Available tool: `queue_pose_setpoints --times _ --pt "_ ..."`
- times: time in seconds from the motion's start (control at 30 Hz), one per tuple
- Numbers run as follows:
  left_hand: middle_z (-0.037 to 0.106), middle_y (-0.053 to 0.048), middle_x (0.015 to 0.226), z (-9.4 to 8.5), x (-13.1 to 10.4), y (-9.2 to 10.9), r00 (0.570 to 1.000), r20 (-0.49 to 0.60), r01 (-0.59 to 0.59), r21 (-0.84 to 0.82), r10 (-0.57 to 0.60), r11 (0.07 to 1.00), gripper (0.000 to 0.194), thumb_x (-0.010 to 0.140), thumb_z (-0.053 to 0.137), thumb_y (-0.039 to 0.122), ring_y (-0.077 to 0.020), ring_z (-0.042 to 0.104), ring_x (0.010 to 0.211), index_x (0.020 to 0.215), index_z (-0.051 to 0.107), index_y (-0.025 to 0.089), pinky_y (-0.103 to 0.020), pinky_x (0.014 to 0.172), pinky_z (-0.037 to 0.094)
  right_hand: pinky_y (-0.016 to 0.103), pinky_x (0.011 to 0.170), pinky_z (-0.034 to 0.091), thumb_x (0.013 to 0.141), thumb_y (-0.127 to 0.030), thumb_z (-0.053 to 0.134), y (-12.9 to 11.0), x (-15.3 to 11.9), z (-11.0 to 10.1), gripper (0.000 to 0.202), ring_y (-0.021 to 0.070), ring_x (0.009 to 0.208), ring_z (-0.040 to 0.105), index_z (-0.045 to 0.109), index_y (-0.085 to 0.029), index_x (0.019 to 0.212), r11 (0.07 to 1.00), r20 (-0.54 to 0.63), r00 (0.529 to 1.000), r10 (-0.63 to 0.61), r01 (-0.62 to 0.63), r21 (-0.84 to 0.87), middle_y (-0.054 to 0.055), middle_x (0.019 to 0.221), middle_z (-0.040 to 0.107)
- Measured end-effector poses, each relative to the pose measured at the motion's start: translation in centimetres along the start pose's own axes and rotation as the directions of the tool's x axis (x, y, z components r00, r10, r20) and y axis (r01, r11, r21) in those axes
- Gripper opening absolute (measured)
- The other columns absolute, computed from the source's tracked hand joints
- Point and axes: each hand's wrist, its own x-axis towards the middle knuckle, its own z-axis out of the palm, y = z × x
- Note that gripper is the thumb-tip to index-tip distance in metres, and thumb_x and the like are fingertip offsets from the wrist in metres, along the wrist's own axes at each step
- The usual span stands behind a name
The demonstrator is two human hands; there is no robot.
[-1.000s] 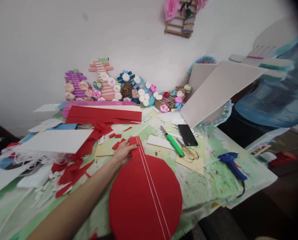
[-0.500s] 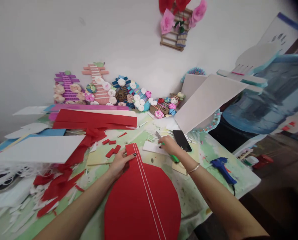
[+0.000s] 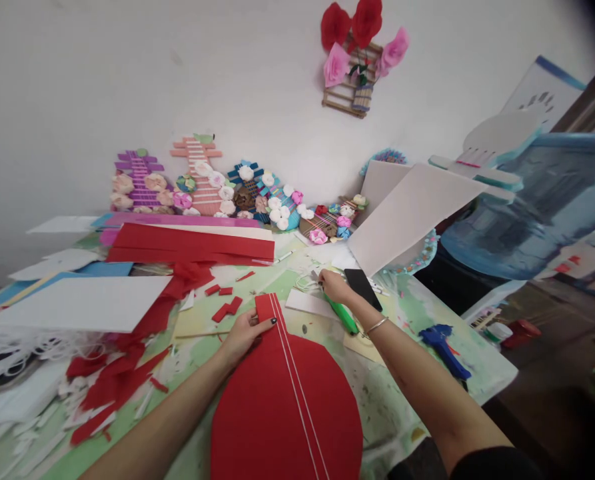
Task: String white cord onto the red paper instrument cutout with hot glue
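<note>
A red, guitar-shaped board (image 3: 287,400) lies before me, with two white cords running along its neck and body. My left hand (image 3: 247,333) grips the neck's left side, thumb on top and fingers behind it. Across the table, my right hand (image 3: 335,285) is closed at the front end of a green-handled utility knife (image 3: 344,317); a short grey blade-like tip shows past the fingertips. The knife's handle runs back below the palm. Near those fingers are a white strip (image 3: 307,303), a coil of white cord (image 3: 304,283) and a black phone (image 3: 363,289).
Small red pieces (image 3: 222,311) lie left of the neck. A blue glue gun (image 3: 446,350) rests at right. Red sheets (image 3: 192,245), a white board (image 3: 77,303) and scraps cover the left. Decorated instrument shapes (image 3: 202,180) line the wall; a large water bottle (image 3: 532,207) stands at right.
My right hand has shifted slightly forward and left along the knife, exposing more of its green handle. The left hand keeps hold of the neck. The view has tilted up a little.
</note>
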Motion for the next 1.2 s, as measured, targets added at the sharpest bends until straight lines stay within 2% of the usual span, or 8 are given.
queue_pose_setpoints --times 0.2,0.3,0.4,0.5,0.67,0.83,1.07,1.2 --pt "0.07 -0.01 0.085 -0.2 0.5 -0.7 1.0 -0.007 0.018 0.008 -0.018 1.0 0.054 0.056 0.079 0.042 -0.0232 0.067 0.072 0.096 0.058 0.013 -0.032 0.068 0.052 0.035 0.077 0.049 0.09 -0.03 0.053 0.1 1.2 -2.3 0.018 0.016 0.085 0.058 0.059 -0.013 0.095 0.961 -0.22 0.975 0.033 0.03 0.274 0.004 0.095 0.061" --pt "0.069 -0.012 0.095 -0.6 0.7 -0.5 0.991 -0.113 -0.059 0.171 0.079 0.984 0.049 0.062 0.074 0.042 -0.0254 0.067 0.08 0.098 0.057 0.014 -0.034 0.07 0.051 0.031 0.074 0.045 0.086 -0.022 0.045 -0.7 1.3 -4.1 0.01 0.0154 0.082 0.054 0.052 -0.017 0.081 0.911 -0.333 0.943 0.015 0.125 0.393 0.002 0.083 0.058" --pt "0.063 -0.014 0.11 -0.9 1.0 0.8 0.904 -0.274 -0.174 0.467 0.328 0.867 0.044 0.06 0.074 0.03 -0.0289 0.062 0.097 0.098 0.06 0.016 -0.037 0.083 0.048 0.028 0.069 0.042 0.08 -0.023 0.041 -2.1 0.5 -6.2 0.007 0.0152 0.077 0.052 0.046 -0.02 0.077 0.849 -0.397 0.917 -0.031 0.234 0.474 0.001 0.079 0.057" --pt "0.063 -0.011 0.111 -0.1 1.3 3.1 0.815 -0.214 -0.328 0.596 0.538 0.733 0.036 0.063 0.071 0.023 -0.0289 0.057 0.104 0.097 0.065 0.019 -0.036 0.087 0.045 0.027 0.066 0.041 0.079 -0.025 0.042 -3.9 -0.7 -7.9 0.005 0.0146 0.074 0.05 0.044 -0.02 0.077 0.794 -0.426 0.901 -0.086 0.32 0.517 0.001 0.078 0.055" --pt "0.065 -0.007 0.107 5.1 1.6 7.7 0.755 0.063 -0.581 0.525 0.653 0.622 0.028 0.073 0.067 0.024 -0.0198 0.062 0.086 0.101 0.067 0.02 -0.027 0.069 0.047 0.027 0.067 0.04 0.076 -0.022 0.045 -6.9 -2.9 -8.9 0.004 0.0144 0.072 0.049 0.042 -0.021 0.074 0.746 -0.409 0.896 -0.174 0.391 0.54 0.0 0.074 0.052" --pt "0.069 -0.007 0.098 9.7 2.2 10.4 0.732 0.124 -0.664 0.35 0.67 0.661 0.023 0.075 0.067 0.025 -0.0173 0.063 0.079 0.096 0.07 0.017 -0.025 0.068 0.049 0.029 0.072 0.038 0.074 -0.017 0.049 -8.5 -4.6 -8.9 0.005 0.0162 0.077 0.046 0.046 -0.02 0.072 0.76 -0.429 0.879 -0.207 0.421 0.496 0.001 0.078 0.049" --pt "0.07 -0.004 0.073 9.9 2.3 11.1 0.77 0.1 -0.637 0.178 0.63 0.75 0.005 0.068 0.069 0.016 -0.0167 0.064 0.07 0.072 0.071 0.015 -0.027 0.068 0.05 0.029 0.068 0.041 0.081 -0.03 0.053 -8.9 -5.0 -8.1 0.014 0.0155 0.073 0.049 0.045 -0.02 0.074 0.697 -0.388 0.897 -0.209 0.415 0.584 0.0 0.074 0.051" --pt "0.065 -0.002 0.062 9.4 2.6 12.5 0.785 0.072 -0.619 0.127 0.615 0.775 0.008 0.066 0.072 0.017 -0.0127 0.059 0.056 0.072 0.068 0.013 -0.024 0.056 0.047 0.031 0.068 0.047 0.081 -0.043 0.056 -9.0 -4.5 -7.5 0.025 0.0146 0.065 0.057 0.044 -0.022 0.086 0.535 -0.28 0.919 -0.277 0.389 0.75 0.0 0.074 0.06"
